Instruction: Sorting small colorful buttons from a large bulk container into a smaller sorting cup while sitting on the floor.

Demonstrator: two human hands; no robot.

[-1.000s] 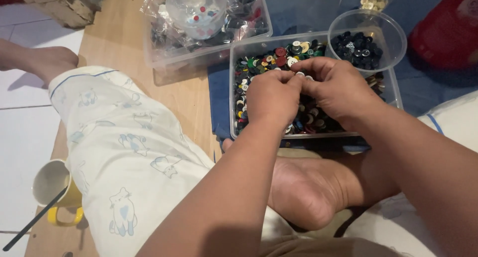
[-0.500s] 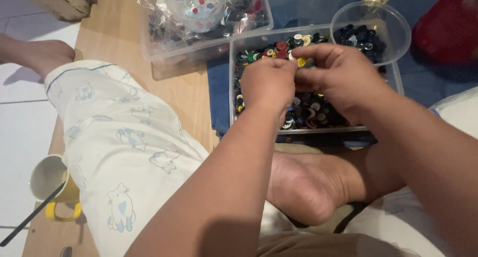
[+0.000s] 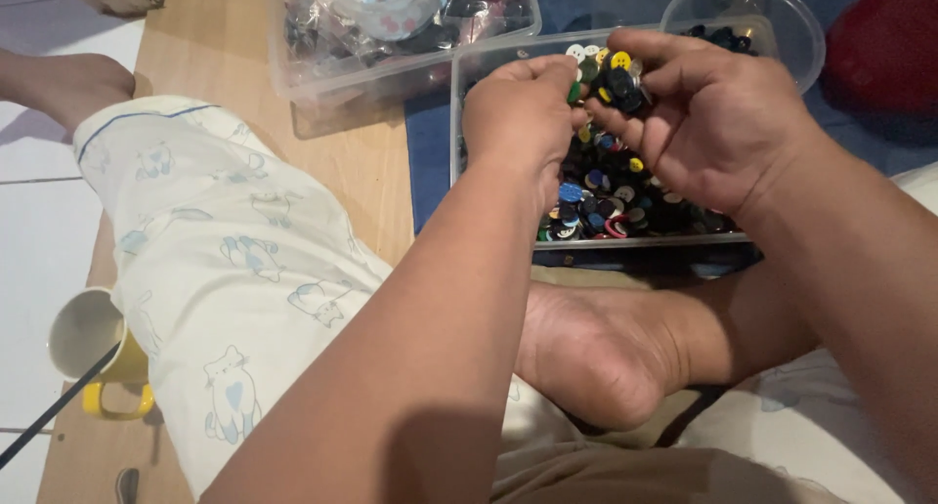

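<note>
Head view, hands over a sorting box. I see my left hand (image 3: 523, 113) raised above the clear rectangular box (image 3: 469, 94) of mixed buttons (image 3: 596, 196), knuckles toward the camera, forearm running down to the lower left of the view. Its fingers (image 3: 547, 69) are pressed together at the tips, pinching something small and dark green at the thumb side; I cannot tell what it is. My right hand (image 3: 708, 123) is turned palm inward just beside the left, its fingers curled and cupping a small cluster of buttons, among them a yellow button (image 3: 620, 61) and several dark ones. The two hands touch at the fingertips, directly above the far half of the box.

The box rests on a blue mat (image 3: 428, 162) on the floor, just beyond my bare foot (image 3: 596, 353). A round clear bowl (image 3: 782, 25) with dark buttons sits behind it, and a second clear box (image 3: 293, 64) holding bagged items lies to the left on a wooden board (image 3: 234, 55). A mug with a yellow handle (image 3: 93, 343) stands near my left knee.

Compared with half a second ago, both hands sit higher and nearer the camera, and the right hand has opened toward me, exposing the cupped buttons.
</note>
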